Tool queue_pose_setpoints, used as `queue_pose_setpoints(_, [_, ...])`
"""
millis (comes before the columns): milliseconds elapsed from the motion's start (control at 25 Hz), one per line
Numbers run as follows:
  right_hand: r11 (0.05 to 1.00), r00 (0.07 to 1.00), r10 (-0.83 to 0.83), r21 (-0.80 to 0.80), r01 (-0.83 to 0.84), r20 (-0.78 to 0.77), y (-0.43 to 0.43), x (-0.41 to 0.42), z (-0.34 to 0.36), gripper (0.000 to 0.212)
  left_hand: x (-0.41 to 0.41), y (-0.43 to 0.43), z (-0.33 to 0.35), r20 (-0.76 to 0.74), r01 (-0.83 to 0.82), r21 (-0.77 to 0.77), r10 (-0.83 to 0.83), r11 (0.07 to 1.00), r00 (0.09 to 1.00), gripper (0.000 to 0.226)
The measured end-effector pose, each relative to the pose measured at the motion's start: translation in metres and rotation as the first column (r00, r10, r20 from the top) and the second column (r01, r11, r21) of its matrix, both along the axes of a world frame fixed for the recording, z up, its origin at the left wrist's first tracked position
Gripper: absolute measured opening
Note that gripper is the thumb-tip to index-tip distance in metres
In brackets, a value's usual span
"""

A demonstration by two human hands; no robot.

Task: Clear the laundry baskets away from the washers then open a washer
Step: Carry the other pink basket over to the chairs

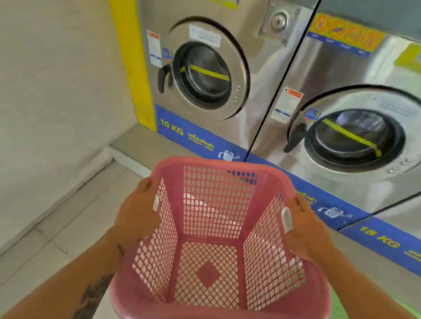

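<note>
An empty pink laundry basket [214,236] hangs in front of me above the floor, held by both side handles. My left hand [137,214] grips its left rim and handle slot. My right hand [306,229] grips the right rim and handle slot. Beyond the basket stand two steel washers: the 10 KG washer [205,67] at the left and the 15 KG washer [363,136] at the right. Both round doors are closed, each with a dark handle at its left side. A green basket [342,318] shows partly under the pink one at the bottom right.
A beige wall [48,100] runs along the left and meets the washers at a yellow strip. The washers sit on a raised step [131,149] with a blue band along the base. Pale floor tiles [60,224] lie at the lower left.
</note>
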State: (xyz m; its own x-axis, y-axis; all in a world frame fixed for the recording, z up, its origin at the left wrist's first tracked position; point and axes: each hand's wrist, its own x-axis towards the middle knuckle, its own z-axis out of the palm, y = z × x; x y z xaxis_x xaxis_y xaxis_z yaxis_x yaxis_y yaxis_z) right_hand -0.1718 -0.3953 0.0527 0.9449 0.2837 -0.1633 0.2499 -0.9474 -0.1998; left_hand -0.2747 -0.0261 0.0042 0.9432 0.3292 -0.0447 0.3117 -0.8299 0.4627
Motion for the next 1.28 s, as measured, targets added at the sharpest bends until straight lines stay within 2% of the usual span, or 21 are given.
queue_pose_setpoints(160, [0.975,0.972,0.223,-0.003,-0.224,0.076,0.025,-0.025,0.059,0.08,-0.095,-0.001,0.059,0.053,-0.173,0.081,0.17,0.981,0.984,0.088])
queue_pose_setpoints(320, [0.891,0.886,0.451,0.004,-0.453,0.106,0.078,-0.067,0.097,0.055,-0.209,0.008,0.094,0.088,-0.377,0.111,0.369,0.92,0.925,0.09])
queue_pose_setpoints(480, [0.755,0.747,0.652,-0.016,-0.656,0.129,0.159,-0.14,0.113,0.071,-0.351,0.022,0.117,0.087,-0.575,0.124,0.568,0.809,0.818,0.091])
queue_pose_setpoints(600, [0.626,0.617,0.771,-0.015,-0.779,0.16,0.225,-0.22,0.118,0.073,-0.466,0.03,0.129,0.063,-0.713,0.127,0.712,0.689,0.699,0.093])
queue_pose_setpoints(800, [0.395,0.388,0.904,-0.006,-0.918,0.181,0.322,-0.394,0.123,0.07,-0.675,0.027,0.143,0.09,-0.859,0.154,0.859,0.487,0.503,0.09])
queue_pose_setpoints(960, [0.192,0.189,0.969,-0.001,-0.981,0.162,0.393,-0.548,0.124,0.076,-0.835,0.012,0.157,0.168,-0.935,0.141,0.923,0.324,0.345,0.104])
queue_pose_setpoints(1080, [0.069,0.072,0.979,0.019,-0.997,0.192,0.44,-0.651,0.124,0.066,-0.931,0.005,0.174,0.228,-0.968,0.174,0.949,0.179,0.216,0.113])
queue_pose_setpoints(1160, [-0.02,-0.008,0.979,0.056,-0.998,0.204,0.47,-0.715,0.122,0.05,-0.987,0.001,0.179,0.22,-0.985,0.151,0.969,0.078,0.11,0.115])
queue_pose_setpoints(1240, [-0.102,-0.083,0.97,0.074,-0.992,0.231,0.5,-0.773,0.119,0.032,-1.033,-0.001,0.18,0.172,-0.99,0.141,0.985,-0.026,-0.001,0.105])
queue_pose_setpoints(1280, [-0.138,-0.119,0.963,0.063,-0.988,0.242,0.516,-0.801,0.116,0.029,-1.057,0.0,0.18,0.15,-0.987,0.146,0.987,-0.075,-0.053,0.099])
